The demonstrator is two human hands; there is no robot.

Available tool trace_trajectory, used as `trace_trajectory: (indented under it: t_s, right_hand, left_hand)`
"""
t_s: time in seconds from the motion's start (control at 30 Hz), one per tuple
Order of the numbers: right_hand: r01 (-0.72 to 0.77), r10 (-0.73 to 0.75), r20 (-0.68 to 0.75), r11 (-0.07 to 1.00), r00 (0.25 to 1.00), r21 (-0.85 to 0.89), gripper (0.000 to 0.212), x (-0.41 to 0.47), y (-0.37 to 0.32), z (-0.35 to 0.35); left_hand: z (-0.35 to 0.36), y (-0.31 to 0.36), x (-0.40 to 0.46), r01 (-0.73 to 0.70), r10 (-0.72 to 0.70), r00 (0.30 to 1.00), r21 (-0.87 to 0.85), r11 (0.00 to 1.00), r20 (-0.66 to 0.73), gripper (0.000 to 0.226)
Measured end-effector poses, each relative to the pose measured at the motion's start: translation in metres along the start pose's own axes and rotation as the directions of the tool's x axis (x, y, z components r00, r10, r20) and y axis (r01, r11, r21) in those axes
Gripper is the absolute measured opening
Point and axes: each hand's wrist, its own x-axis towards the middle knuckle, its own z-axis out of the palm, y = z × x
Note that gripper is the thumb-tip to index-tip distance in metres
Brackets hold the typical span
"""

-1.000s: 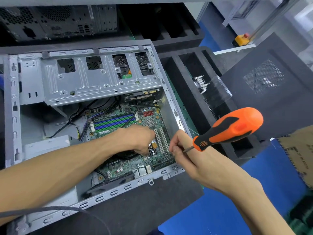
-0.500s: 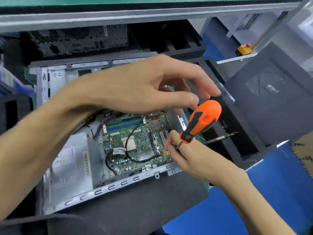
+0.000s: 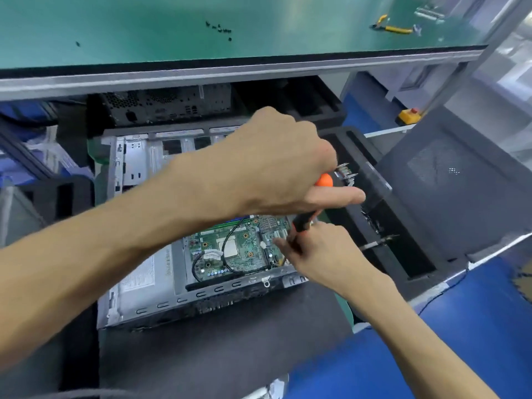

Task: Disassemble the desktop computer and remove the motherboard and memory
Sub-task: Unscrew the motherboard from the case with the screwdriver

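A: Far L?
B: Blue crate [image 3: 17,131], blurred, contents unclear. Black foam block [image 3: 57,197] next to it.

A: Centre?
B: Case [image 3: 135,300], open side up, on black mat [image 3: 218,349]. PSU [image 3: 144,272] w/ white label in near-L corner. Board [image 3: 244,249] still seated in case, green, near-R part. Black cable [image 3: 230,254] loops across it. Bare CPU socket [image 3: 230,249] mid-board. RAM [image 3: 230,223]: only a sliver of blue/green slots seen under L wrist, can't tell if sticks are in.

A: Hands?
B: L hand [image 3: 276,165] above case, fingers curled round top of driver [image 3: 305,217], orange cap poking out by thumb. R hand [image 3: 319,251] lower, fingertips pinching driver shaft just above board's R edge. Tip hidden by fingers; contact w/ screw not visible.

A: Behind case?
B: 2nd PC [image 3: 167,105], rear panel facing cam, under bench edge. Green bench [image 3: 201,27] above; loose dark screws [image 3: 218,28] on it, yellow-handled cutters [image 3: 391,27] far R.

A: R side?
B: Black foam tray [image 3: 403,249] beside case, slotted. Metal bits near its top end, too small to ID. Dark side panel [image 3: 449,180] w/ vent mesh leaning beyond tray. Yellow box w/ red button [image 3: 408,116] behind. Blue floor [image 3: 475,326] near R.
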Motion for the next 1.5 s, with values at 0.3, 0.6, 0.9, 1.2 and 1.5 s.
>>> trace_trajectory:
  t_s: [0.3, 0.6, 0.9, 1.2, 1.5]
  right_hand:
    - [0.005, -0.014, 0.096, 0.996, 0.995, 0.092, 0.037, -0.003, 0.005, -0.005]
    - [0.008, -0.012, 0.034, 0.992, 0.999, 0.124, 0.035, -0.001, 0.007, -0.005]
    - [0.012, -0.013, 0.02, 0.999, 1.0, 0.048, 0.044, 0.003, 0.006, -0.007]
    - [0.027, -0.032, 0.041, 0.991, 0.999, 0.129, 0.025, 0.003, 0.016, -0.002]
    - [0.03, -0.037, 0.055, 0.993, 0.998, 0.116, 0.04, 0.003, 0.01, -0.007]
  left_hand:
    - [-0.022, -0.017, -0.004, -0.078, 0.136, 0.985, -0.421, 0.904, 0.11, 0.019]
    - [-0.012, -0.006, -0.005, -0.054, 0.11, 0.987, -0.401, 0.914, 0.118, 0.03]
    - [-0.008, -0.002, -0.002, 0.037, -0.008, 0.992, -0.24, 0.97, 0.123, 0.032]
    - [-0.016, -0.012, -0.004, 0.025, 0.034, 0.991, -0.434, 0.901, 0.128, 0.012]
    - [-0.018, -0.014, 0.002, -0.07, 0.088, 0.996, -0.514, 0.855, 0.012, 0.015]
